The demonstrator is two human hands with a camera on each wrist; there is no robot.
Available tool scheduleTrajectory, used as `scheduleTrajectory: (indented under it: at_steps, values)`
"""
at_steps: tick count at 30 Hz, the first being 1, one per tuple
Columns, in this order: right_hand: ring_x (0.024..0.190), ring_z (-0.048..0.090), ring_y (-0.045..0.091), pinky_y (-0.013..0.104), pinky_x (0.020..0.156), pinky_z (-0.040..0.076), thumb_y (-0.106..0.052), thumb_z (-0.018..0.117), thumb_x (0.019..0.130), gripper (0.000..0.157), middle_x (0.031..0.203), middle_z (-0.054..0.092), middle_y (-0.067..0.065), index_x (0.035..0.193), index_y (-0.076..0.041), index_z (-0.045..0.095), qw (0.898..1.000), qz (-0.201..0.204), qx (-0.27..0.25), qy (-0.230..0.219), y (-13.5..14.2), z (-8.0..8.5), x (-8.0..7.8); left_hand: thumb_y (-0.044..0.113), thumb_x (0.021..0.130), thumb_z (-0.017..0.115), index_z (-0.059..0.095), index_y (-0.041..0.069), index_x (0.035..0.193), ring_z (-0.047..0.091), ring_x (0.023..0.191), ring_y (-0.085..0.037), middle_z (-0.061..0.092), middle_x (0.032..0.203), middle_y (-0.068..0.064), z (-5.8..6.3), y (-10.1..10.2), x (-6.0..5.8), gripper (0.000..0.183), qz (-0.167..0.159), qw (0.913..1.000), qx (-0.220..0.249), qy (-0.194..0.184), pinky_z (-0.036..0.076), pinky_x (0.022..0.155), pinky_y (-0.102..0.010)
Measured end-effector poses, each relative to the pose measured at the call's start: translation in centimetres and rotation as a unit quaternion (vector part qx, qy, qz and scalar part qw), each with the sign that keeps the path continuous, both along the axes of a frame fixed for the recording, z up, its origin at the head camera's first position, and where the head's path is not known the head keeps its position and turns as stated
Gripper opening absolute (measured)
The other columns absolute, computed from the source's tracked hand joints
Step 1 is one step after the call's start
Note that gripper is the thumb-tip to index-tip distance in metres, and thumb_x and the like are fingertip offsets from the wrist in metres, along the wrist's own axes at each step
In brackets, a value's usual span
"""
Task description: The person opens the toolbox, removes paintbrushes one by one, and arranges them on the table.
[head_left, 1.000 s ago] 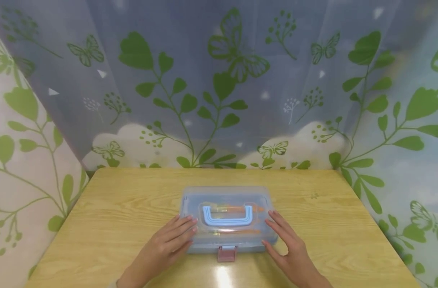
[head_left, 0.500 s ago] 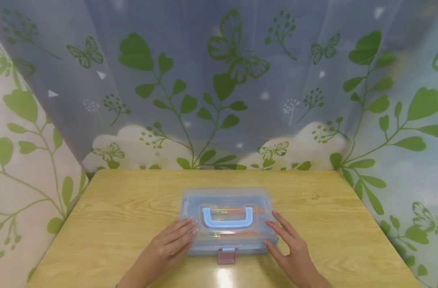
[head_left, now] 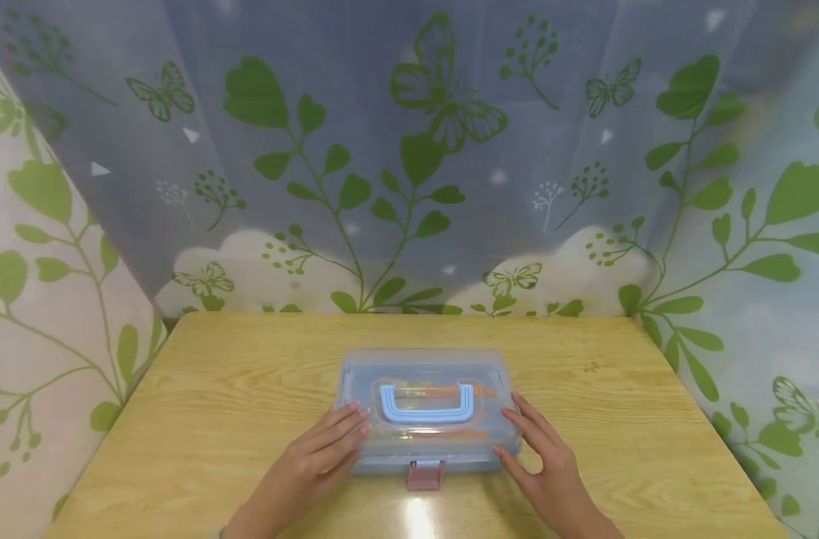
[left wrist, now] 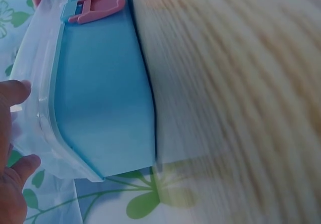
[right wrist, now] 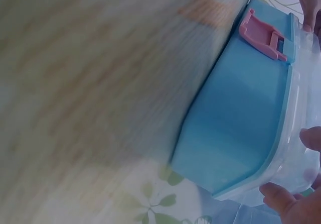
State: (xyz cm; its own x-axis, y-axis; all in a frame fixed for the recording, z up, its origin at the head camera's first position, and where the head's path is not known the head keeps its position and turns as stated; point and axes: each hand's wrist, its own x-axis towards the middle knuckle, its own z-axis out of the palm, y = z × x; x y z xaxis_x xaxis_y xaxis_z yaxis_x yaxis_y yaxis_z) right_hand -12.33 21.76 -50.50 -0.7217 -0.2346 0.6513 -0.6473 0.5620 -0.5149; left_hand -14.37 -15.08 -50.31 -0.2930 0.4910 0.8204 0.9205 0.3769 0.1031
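One box [head_left: 376,466], with one handle [head_left: 426,415] and one latch [head_left: 425,476], rests on a wooden table [head_left: 214,419], midway between its left and right edges and well in from its far edge. Two bare hands flank it. The left hand [head_left: 315,460] lays nearly straight fingers on the lid's left end; the right hand [head_left: 549,464], fingers and thumb spread apart, touches the right end. Both hands cover parts of the lid [head_left: 436,359]. Patterned cloth [head_left: 355,112] with green leaves and butterflies borders the table's far, left and right edges. The box is blue, its lid clear and down, handle pale blue and folded flat; the pink latch juts out in front. Blurred orange items [head_left: 443,391] show through the lid, too indistinct to count.
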Motion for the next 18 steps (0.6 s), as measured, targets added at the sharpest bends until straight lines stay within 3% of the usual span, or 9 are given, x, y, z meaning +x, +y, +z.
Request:
scheduleTrajectory:
  at_steps: [8, 18]
  values:
    - [0.139, 0.044, 0.002, 0.022, 0.096, 0.052, 0.009, 0.087, 0.07, 0.073, 0.149, 0.051, 0.022, 0.137, -0.005, 0.06, 1.0, -0.005, -0.002, -0.03, -0.05, 0.36, 0.15, 0.018, 0.105, 0.057, 0.072, -0.007, 0.114, 0.055, 0.136, -0.03, 0.067, 0.128, -0.025, 0.0, 0.37, -0.41, 0.031, -0.008, 0.9996, 0.023, 0.016, 0.039, 0.117, -0.04]
    - [0.143, 0.038, 0.0, 0.013, 0.097, 0.048, 0.012, 0.091, 0.06, 0.094, 0.15, 0.048, 0.027, 0.144, 0.003, 0.051, 0.999, 0.016, -0.023, -0.019, -0.2, 0.95, 0.18, 0.017, 0.105, 0.056, 0.071, -0.008, 0.115, 0.053, 0.138, -0.03, 0.066, 0.131, -0.023, 0.28, 0.57, -0.31, 0.031, -0.012, 0.9996, 0.021, 0.011, 0.037, 0.118, -0.039]
